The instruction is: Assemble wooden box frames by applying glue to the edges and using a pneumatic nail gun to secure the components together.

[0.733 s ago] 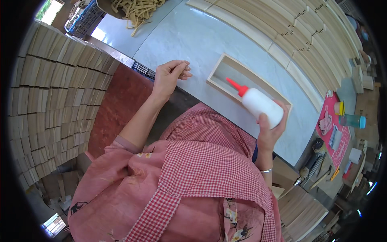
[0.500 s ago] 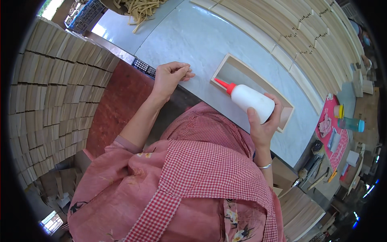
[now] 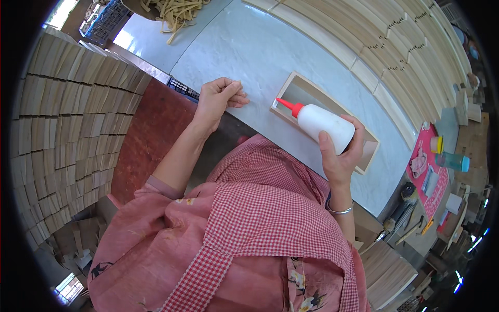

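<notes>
My right hand (image 3: pixel 343 158) is wrapped round a white glue bottle (image 3: pixel 325 126) with a red pointed nozzle. I hold the bottle tilted, its tip at the left end of a shallow rectangular wooden frame (image 3: pixel 338 105) lying on the pale table. The bottle's body hides part of the near side of the frame. Left of the frame, by the table's front edge, my left hand (image 3: pixel 221 99) is closed, thumb against curled fingers. Whatever those fingers may hold is hidden.
Rows of stacked wooden pieces (image 3: pixel 364 44) line the table's far side. More stacked slats (image 3: pixel 67 125) rise at the left beside a red-brown surface (image 3: pixel 153 130). Wood strips (image 3: pixel 176 13) lie at the far left. A teal jar (image 3: pixel 452 161) stands by a pink cloth (image 3: pixel 431 184) at right.
The bottle and my right hand have shifted slightly, with the nozzle still at the frame's left end. My left hand has moved a little to the left, its fingers still curled.
</notes>
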Demonstrator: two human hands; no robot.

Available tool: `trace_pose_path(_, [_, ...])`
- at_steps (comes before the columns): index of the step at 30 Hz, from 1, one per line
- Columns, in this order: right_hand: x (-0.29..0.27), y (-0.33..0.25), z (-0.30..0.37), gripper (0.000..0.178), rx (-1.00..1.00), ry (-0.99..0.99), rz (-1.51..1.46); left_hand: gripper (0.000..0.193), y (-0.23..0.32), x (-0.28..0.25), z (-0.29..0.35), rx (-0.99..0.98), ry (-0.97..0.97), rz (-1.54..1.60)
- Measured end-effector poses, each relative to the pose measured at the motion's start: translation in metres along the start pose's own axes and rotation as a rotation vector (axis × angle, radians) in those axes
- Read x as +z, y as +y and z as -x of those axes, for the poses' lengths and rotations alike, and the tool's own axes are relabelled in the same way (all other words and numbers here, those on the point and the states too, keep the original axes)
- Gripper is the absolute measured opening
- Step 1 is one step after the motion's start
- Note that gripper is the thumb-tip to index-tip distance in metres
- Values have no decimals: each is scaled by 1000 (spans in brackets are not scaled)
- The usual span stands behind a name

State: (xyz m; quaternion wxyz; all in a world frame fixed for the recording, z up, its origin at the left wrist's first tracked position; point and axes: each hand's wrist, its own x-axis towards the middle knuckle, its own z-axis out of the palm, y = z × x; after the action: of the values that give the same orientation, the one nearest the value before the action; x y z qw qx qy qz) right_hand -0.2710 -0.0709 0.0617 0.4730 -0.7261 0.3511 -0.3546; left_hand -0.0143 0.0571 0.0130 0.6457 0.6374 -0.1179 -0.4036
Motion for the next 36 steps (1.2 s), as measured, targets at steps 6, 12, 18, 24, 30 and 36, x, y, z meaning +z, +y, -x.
trace_pose_path(6, [3, 4, -16, 55, -88, 68, 71, 24, 3, 2, 0, -10, 35, 52])
trace_pose_path(12, [8, 7, -31, 53, -148, 155, 138, 30, -2, 2, -1, 14, 65, 53])
trace_pose_path(18, [11, 5, -37, 53, -146, 193, 175, 31, -5, -2, -3, 10, 87, 76])
trace_pose_path(24, [-3, 1, -28, 52, -127, 236, 213, 22, 0, -1, -3, -44, 63, 83])
trace_pose_path(30, [-27, 0, -14, 52, -66, 312, 274, 9, 0, 6, 3, 70, 62, 262])
trace_pose_path(36, [-53, 3, 2, 50, -6, 392, 303, 13, -11, 0, -2, 97, 31, 255])
